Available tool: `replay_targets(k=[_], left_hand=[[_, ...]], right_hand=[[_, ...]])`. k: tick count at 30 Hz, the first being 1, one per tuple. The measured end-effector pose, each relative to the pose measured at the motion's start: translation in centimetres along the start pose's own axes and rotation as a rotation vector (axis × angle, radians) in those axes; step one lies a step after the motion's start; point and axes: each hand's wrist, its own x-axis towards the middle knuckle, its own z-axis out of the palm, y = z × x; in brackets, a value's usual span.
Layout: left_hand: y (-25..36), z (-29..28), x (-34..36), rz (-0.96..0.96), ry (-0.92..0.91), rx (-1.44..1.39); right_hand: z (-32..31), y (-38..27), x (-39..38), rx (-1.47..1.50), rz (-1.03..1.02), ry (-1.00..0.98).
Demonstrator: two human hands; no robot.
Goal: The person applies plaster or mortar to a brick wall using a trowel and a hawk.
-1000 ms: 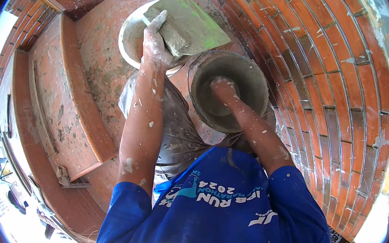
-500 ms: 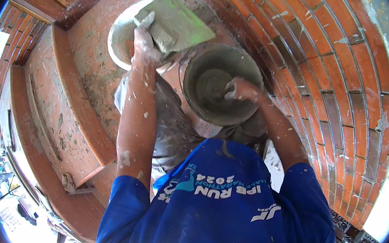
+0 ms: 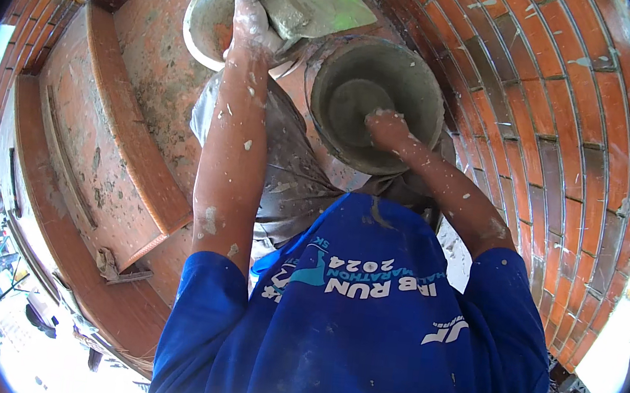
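My left hand point(image 3: 255, 25) grips a green plastering float point(image 3: 339, 7) by its block handle, which is caked with grey mortar. Part of the float's blade runs out of the top of the view. Beneath it stands a white bucket point(image 3: 194, 19), partly covered by the hand and float. To the right, my right hand point(image 3: 387, 130) reaches down inside a dark, mortar-smeared bucket point(image 3: 427, 93). Its fingers are curled closed, and whatever they hold is hidden from view. Wet-looking grey mortar point(image 3: 355, 107) lies at the bottom of this bucket.
An orange brick wall point(image 3: 524, 103) rises close along the right side. Tiled steps point(image 3: 135, 155) with raised edges run down the left. My bent legs in grey trousers point(image 3: 285, 186) sit just behind the dark bucket. A small splattered piece point(image 3: 119, 268) lies on a lower step.
Both buckets, the float and my left hand now appear higher in the view, as the whole picture has shifted. My right hand has drawn nearer the dark bucket's near side.
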Motion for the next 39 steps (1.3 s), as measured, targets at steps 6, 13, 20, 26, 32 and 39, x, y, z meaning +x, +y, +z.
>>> replay_targets(k=[6, 13, 20, 26, 32, 39], left_hand=[[0.5, -1.1, 0.5, 0.067, 0.158, 0.095], [-0.4, -0.2, 1.1, 0.059, 0.322, 0.158], [0.1, 0.6, 0.3, -0.079, 0.223, 0.125], [-0.2, 1.2, -0.4, -0.126, 0.201, 0.109], [0.1, 2.4, -0.1, -0.148, 0.258, 0.141], [0.0, -0.4, 1.1, -0.009, 0.249, 0.216]], right_hand=[[-0.7, -2.8, 0.2, 0.131, -0.035, -0.117], [-3.8, 6.6, 3.6, 0.452, -0.187, -0.189], [-7.1, 10.8, 0.2, 1.148, 0.047, -0.469], [-6.3, 11.8, -6.0, 1.636, -0.124, -0.166], [-10.6, 10.4, -8.7, 0.861, 0.102, 0.016], [-14.5, 7.7, -7.7, 0.247, 0.235, 0.252]])
